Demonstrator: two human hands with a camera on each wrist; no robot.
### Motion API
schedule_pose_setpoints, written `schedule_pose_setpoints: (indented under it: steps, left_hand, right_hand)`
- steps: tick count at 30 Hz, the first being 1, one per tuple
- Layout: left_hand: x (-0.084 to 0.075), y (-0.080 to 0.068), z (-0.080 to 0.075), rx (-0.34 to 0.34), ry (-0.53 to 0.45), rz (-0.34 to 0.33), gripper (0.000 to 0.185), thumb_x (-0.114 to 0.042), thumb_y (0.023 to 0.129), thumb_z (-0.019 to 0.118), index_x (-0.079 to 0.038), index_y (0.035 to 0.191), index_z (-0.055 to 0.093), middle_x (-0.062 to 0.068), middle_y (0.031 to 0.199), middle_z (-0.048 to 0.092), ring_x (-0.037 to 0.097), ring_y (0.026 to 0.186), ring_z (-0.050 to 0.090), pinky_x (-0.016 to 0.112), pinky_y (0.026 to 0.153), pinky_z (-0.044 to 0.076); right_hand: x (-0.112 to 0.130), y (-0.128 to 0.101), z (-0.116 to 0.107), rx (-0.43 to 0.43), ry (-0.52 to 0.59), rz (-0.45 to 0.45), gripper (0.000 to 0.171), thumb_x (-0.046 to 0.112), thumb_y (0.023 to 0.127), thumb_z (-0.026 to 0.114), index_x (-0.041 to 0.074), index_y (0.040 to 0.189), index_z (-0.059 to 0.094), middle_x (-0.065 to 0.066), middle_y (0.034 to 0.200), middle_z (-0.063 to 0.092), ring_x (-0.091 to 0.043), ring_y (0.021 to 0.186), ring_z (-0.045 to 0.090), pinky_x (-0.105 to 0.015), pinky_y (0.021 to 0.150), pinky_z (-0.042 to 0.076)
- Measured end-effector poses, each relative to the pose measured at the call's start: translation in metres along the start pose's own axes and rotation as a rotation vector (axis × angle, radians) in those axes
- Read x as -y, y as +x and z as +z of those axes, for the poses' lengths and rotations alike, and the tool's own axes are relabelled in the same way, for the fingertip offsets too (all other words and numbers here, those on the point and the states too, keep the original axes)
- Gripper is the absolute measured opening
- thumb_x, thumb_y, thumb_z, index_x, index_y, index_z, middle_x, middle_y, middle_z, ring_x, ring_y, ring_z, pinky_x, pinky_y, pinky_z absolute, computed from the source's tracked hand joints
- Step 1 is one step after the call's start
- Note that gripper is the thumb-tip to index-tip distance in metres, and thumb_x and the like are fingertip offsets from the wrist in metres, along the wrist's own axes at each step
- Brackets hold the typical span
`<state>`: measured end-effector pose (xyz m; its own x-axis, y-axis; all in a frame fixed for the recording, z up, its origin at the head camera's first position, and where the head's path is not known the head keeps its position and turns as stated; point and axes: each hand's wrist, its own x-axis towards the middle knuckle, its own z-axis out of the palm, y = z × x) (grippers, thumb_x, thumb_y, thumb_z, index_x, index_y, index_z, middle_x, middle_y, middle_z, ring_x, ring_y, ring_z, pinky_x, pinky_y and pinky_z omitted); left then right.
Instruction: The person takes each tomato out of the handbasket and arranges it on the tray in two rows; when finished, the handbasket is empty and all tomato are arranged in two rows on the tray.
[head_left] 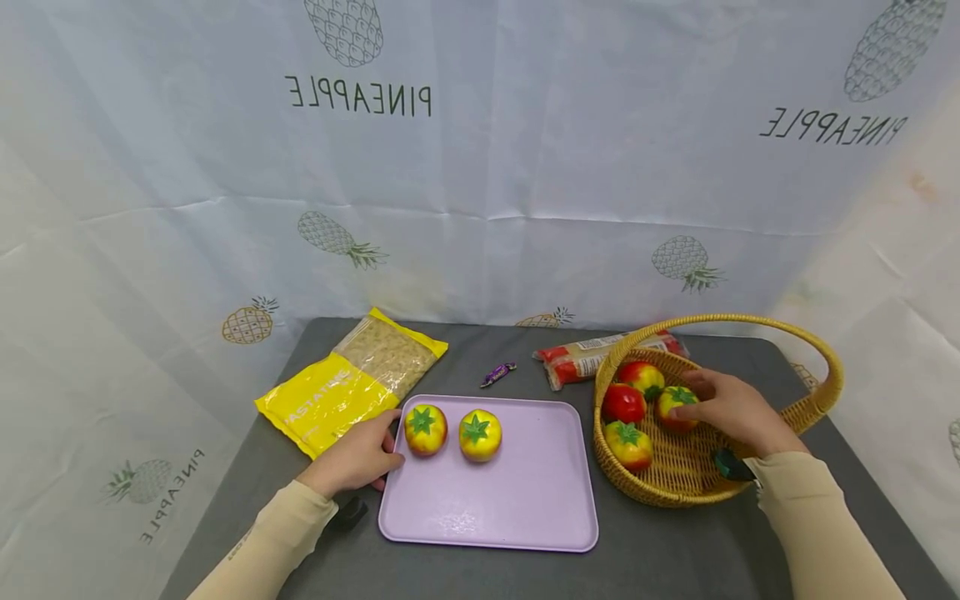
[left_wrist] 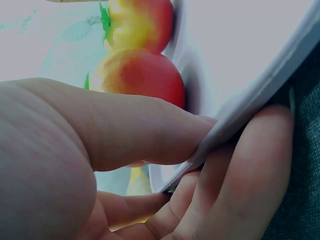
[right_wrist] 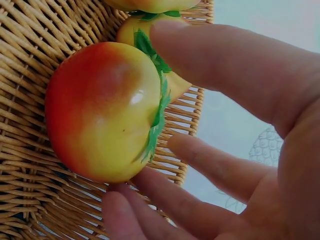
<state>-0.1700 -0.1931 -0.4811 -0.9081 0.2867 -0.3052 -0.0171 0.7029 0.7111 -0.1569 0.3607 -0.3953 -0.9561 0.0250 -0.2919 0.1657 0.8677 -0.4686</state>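
Observation:
My left hand (head_left: 356, 452) pinches the left rim of a lilac tray (head_left: 517, 500), thumb on top and fingers beneath in the left wrist view. Two red-and-yellow toy tomatoes with green leaves, a left one (head_left: 425, 431) and a right one (head_left: 480, 436), sit in the tray's upper left. Inside the wicker basket (head_left: 682, 483) at right, my right hand (head_left: 738, 410) reaches over another toy tomato (right_wrist: 105, 112). Its thumb and fingers are spread around that tomato; the thumb stands apart from it, while some fingertips lie close to its lower side, contact unclear.
The basket also holds several tomatoes, one plain red (head_left: 624, 404), below a tall arched handle (head_left: 750, 318). A yellow bag (head_left: 352, 383) lies left of the tray. Behind the tray are a purple-wrapped candy (head_left: 498, 374) and a red-and-clear packet (head_left: 581, 360). A pineapple-print curtain (head_left: 480, 150) hangs behind.

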Motion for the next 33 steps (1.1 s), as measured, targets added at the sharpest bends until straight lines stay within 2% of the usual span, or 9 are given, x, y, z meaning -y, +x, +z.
schedule_pose_setpoints:
  steps: [7, 15, 20, 25, 33]
  left_hand:
    - [0.001, 0.001, 0.003, -0.01, 0.013, -0.011, 0.079, -0.011, 0.092, 0.084, -0.004, 0.16, 0.045, 0.008, 0.091, 0.06, 0.021, 0.062, 0.065, 0.03, 0.054, 0.061]
    - [-0.002, 0.002, 0.006, -0.005, 0.013, -0.009, 0.079, -0.01, 0.092, 0.083, -0.004, 0.161, 0.045, 0.008, 0.091, 0.06, 0.021, 0.061, 0.065, 0.03, 0.054, 0.061]
    - [-0.002, 0.002, 0.004, 0.003, 0.018, 0.006, 0.079, -0.01, 0.093, 0.082, -0.003, 0.161, 0.044, 0.009, 0.092, 0.06, 0.021, 0.061, 0.065, 0.029, 0.054, 0.061]
    - [0.002, 0.0, 0.001, -0.006, 0.019, -0.008, 0.08, -0.011, 0.092, 0.083, -0.003, 0.161, 0.044, 0.008, 0.092, 0.06, 0.021, 0.061, 0.065, 0.029, 0.054, 0.061]
    - [0.001, 0.0, 0.0, 0.004, 0.007, 0.017, 0.081, -0.012, 0.092, 0.084, -0.001, 0.161, 0.043, 0.009, 0.092, 0.06, 0.021, 0.063, 0.064, 0.031, 0.055, 0.062]
  right_hand:
    - [-0.001, 0.002, 0.001, 0.04, -0.004, 0.015, 0.103, 0.051, 0.096, 0.078, -0.01, 0.164, 0.031, -0.042, 0.162, 0.038, -0.061, 0.144, 0.043, -0.074, 0.111, 0.046]
    - [-0.001, 0.001, 0.001, 0.045, -0.012, 0.034, 0.1, 0.049, 0.095, 0.079, -0.011, 0.162, 0.034, -0.042, 0.161, 0.04, -0.06, 0.141, 0.045, -0.074, 0.111, 0.046]
    - [-0.004, 0.001, 0.003, 0.027, -0.022, 0.02, 0.094, 0.046, 0.094, 0.081, -0.011, 0.158, 0.041, -0.041, 0.157, 0.046, -0.057, 0.136, 0.051, -0.071, 0.108, 0.049]
    - [-0.001, 0.004, 0.008, 0.003, -0.019, 0.0, 0.086, 0.044, 0.094, 0.082, -0.007, 0.155, 0.048, -0.038, 0.154, 0.051, -0.054, 0.133, 0.054, -0.07, 0.108, 0.051]
    - [0.01, -0.011, 0.002, -0.048, -0.065, 0.003, 0.091, 0.052, 0.093, 0.081, -0.002, 0.158, 0.048, -0.038, 0.153, 0.053, -0.055, 0.133, 0.054, -0.07, 0.104, 0.052]
